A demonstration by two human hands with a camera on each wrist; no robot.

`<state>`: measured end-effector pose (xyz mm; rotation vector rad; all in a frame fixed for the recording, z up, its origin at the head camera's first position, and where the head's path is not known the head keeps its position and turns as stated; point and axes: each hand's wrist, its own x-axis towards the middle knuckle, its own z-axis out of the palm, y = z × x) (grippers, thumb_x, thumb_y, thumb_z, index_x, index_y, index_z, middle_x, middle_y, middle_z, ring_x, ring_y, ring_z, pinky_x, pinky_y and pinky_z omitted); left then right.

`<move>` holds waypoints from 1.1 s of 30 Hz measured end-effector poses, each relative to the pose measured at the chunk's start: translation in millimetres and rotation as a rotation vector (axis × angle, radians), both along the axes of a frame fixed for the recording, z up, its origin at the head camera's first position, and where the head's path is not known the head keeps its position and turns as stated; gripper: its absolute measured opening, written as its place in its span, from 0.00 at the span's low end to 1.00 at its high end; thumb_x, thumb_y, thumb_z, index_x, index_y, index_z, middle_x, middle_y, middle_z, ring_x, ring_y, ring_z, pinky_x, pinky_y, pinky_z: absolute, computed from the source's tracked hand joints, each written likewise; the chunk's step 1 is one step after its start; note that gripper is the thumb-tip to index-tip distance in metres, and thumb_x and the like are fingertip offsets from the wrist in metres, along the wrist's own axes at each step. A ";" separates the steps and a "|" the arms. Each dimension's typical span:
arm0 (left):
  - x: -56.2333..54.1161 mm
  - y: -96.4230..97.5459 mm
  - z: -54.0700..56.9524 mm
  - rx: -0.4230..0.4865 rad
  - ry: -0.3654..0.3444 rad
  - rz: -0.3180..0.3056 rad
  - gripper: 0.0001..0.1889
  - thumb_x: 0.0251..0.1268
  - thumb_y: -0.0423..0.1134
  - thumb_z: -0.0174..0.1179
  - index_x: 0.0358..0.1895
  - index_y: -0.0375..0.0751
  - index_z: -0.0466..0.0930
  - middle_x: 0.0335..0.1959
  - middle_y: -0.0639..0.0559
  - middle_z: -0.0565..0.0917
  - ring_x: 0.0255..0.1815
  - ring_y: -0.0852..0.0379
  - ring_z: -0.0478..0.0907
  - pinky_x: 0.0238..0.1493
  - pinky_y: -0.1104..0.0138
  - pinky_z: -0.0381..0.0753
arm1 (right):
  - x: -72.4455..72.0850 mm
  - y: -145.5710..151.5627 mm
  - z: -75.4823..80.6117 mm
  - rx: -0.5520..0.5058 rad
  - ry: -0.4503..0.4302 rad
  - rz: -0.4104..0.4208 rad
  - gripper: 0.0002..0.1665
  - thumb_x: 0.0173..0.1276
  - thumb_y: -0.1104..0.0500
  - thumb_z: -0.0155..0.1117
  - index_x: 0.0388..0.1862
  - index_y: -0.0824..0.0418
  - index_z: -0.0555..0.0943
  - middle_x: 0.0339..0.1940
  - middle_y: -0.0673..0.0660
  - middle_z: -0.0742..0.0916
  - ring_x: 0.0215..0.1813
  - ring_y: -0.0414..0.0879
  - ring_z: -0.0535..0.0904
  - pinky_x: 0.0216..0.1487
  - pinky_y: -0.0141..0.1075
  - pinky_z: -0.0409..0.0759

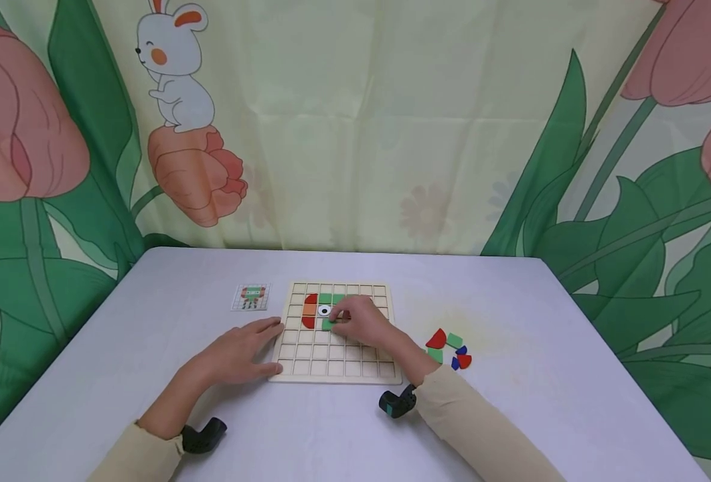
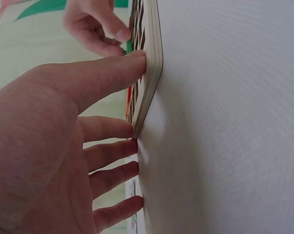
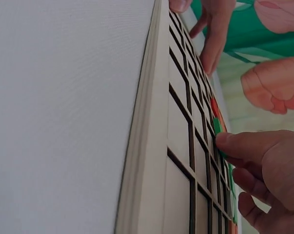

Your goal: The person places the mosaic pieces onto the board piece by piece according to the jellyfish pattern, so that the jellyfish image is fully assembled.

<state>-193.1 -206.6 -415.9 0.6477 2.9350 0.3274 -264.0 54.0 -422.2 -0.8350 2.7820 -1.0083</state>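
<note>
A wooden grid board (image 1: 355, 369) lies on the table with colored pieces set in its upper part: red rounded pieces (image 1: 308, 323), an orange square (image 1: 310, 310), a white tile with an eye (image 1: 324, 310) and green tiles (image 1: 326, 298). My left hand (image 1: 238, 353) rests along the board's left edge, thumb at the near corner, fingers extended. Over the middle of the grid, my right hand (image 1: 364, 321) pinches a green tile (image 3: 223, 154) between thumb and fingers, low at the cells beside another green tile (image 3: 217, 125). The right fingers partly cover the pieces beneath them.
Right of the board lie loose pieces: red wedges (image 1: 436, 339), green squares (image 1: 454, 341) and small blue pieces (image 1: 461, 350). A small picture card (image 1: 251, 297) with a robot-like figure on a grid lies left of the board. A printed curtain (image 1: 355, 134) hangs behind the table.
</note>
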 end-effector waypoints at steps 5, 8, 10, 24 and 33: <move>-1.3 0.1 1.2 0.000 -0.007 -0.005 0.40 0.59 0.58 0.63 0.71 0.41 0.65 0.74 0.44 0.64 0.73 0.43 0.63 0.64 0.44 0.69 | -0.6 -7.8 0.8 0.008 0.071 -0.005 0.05 0.58 0.62 0.72 0.34 0.57 0.89 0.39 0.50 0.89 0.43 0.43 0.77 0.44 0.34 0.76; -1.5 0.5 1.1 -0.004 -0.016 0.001 0.40 0.59 0.58 0.63 0.71 0.42 0.65 0.74 0.45 0.64 0.73 0.43 0.63 0.65 0.45 0.69 | 0.0 -11.5 2.5 0.013 0.091 -0.016 0.04 0.59 0.63 0.71 0.34 0.58 0.90 0.42 0.51 0.90 0.50 0.46 0.77 0.53 0.39 0.77; -1.8 0.8 0.9 -0.006 -0.014 0.000 0.40 0.59 0.59 0.63 0.71 0.42 0.65 0.74 0.44 0.64 0.73 0.43 0.63 0.64 0.45 0.69 | 0.3 -13.0 3.3 0.027 0.088 -0.028 0.04 0.59 0.63 0.71 0.34 0.57 0.90 0.44 0.52 0.89 0.52 0.47 0.77 0.54 0.41 0.78; -1.1 -1.0 0.2 -0.013 -0.005 0.006 0.40 0.58 0.58 0.64 0.71 0.42 0.65 0.74 0.45 0.64 0.73 0.44 0.63 0.64 0.46 0.70 | 3.5 23.6 4.8 -0.021 0.009 -0.067 0.06 0.61 0.59 0.70 0.38 0.52 0.88 0.43 0.48 0.87 0.39 0.42 0.75 0.41 0.34 0.75; -2.1 -1.4 -2.1 -0.017 0.000 0.000 0.40 0.58 0.58 0.63 0.71 0.43 0.65 0.74 0.45 0.64 0.73 0.43 0.63 0.64 0.45 0.70 | 16.5 71.0 13.4 -0.032 -0.015 -0.152 0.07 0.60 0.58 0.71 0.38 0.52 0.88 0.43 0.48 0.88 0.41 0.43 0.76 0.38 0.34 0.74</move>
